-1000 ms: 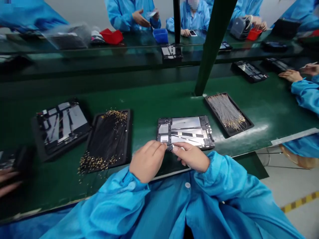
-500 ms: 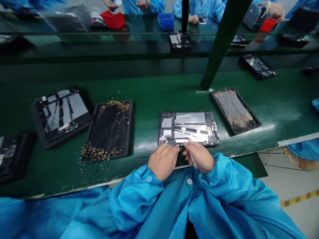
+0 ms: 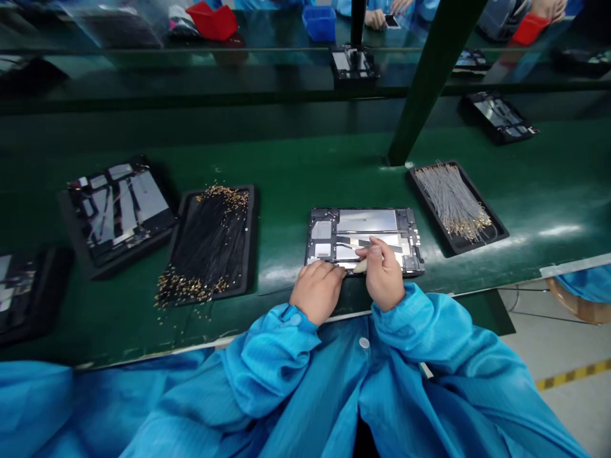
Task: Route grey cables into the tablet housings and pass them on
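Observation:
An opened tablet chassis [image 3: 365, 229] lies flat on the green belt right in front of me, its inner plates and cables showing. My left hand [image 3: 317, 289] rests curled on the chassis's near left edge, fingertips pressing there. My right hand [image 3: 384, 273] is closed round a thin pale stick-like tool [image 3: 360, 266] and reaches over the chassis's lower middle, one finger stretched onto a dark strip. Both my sleeves are blue.
A black tray of black gold-tipped cables [image 3: 210, 245] sits left of the chassis, with some spilled on the belt. A tray of grey cables [image 3: 453, 200] sits right. More open tablets [image 3: 117, 210] lie further left. A green post [image 3: 424, 83] rises behind. Other workers' hands show across the far bench.
My right hand has moved forward from the chassis's near edge onto its middle, the tool still in it. My left hand stays at the near left edge. The view has tilted down.

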Available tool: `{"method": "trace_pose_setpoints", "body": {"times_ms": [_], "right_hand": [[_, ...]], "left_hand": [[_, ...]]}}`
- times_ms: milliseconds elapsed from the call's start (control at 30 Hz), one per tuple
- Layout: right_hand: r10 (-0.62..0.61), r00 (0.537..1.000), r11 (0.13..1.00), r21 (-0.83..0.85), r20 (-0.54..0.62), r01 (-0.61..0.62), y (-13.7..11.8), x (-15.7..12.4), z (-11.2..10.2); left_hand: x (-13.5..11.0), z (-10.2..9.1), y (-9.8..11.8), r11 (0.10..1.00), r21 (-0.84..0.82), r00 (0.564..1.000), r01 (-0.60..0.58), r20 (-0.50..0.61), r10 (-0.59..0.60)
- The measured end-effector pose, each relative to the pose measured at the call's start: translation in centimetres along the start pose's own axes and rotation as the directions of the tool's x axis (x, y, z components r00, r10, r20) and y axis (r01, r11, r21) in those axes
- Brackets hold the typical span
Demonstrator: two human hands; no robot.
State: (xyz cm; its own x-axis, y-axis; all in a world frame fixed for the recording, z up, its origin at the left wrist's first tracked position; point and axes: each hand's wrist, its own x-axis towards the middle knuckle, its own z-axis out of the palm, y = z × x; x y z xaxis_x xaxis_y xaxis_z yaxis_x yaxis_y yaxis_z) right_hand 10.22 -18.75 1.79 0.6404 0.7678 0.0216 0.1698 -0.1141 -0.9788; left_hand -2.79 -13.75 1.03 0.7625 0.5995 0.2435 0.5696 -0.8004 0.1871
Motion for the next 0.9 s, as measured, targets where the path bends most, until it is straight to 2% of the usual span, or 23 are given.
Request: {"method": "trace_pose_setpoints", "body": {"times_ms": [333,567,633,700,800,833,900], "right_hand": [[-0.143,0.987,0.987,-0.057,0.077,0.148,1.2,-0.4,0.2],[-0.148,0.984,0.978,-0.134,0.098,0.16,1.0,-0.2,-0.1],[-0.175,0.972,0.955,-0.212,0.154,0.206,0.1,0.3,-0.2],[-0.219,0.916,0.891,-0.315,0.336,0.328,-1.1,0.8,0.0],[-0.209,0.75,0.727,-0.414,0.628,0.548,-2.6,1.4,0.6],[-0.193,0.713,0.682,-0.43,0.674,0.591,-2.8,1.4,0.8],[-0.191,0.698,0.646,-0.447,0.69,0.619,-2.8,1.4,1.1]], "left_hand": [[0.4,-0.9,0.6,0.998,0.035,0.983,0.05,0.177,-0.056],[0.4,-0.9,0.3,0.999,0.008,0.985,0.048,0.168,-0.048],[0.4,-0.9,0.3,0.999,-0.006,0.983,0.051,0.176,-0.049],[0.2,-0.8,0.2,0.998,-0.017,0.979,0.056,0.195,-0.052],[0.0,-0.5,-0.1,0.998,-0.014,0.973,0.069,0.22,-0.064],[0.0,-0.3,-0.1,0.997,-0.011,0.971,0.073,0.228,-0.069],[0.2,-0.2,-0.2,0.997,-0.019,0.967,0.08,0.242,-0.073]]}}
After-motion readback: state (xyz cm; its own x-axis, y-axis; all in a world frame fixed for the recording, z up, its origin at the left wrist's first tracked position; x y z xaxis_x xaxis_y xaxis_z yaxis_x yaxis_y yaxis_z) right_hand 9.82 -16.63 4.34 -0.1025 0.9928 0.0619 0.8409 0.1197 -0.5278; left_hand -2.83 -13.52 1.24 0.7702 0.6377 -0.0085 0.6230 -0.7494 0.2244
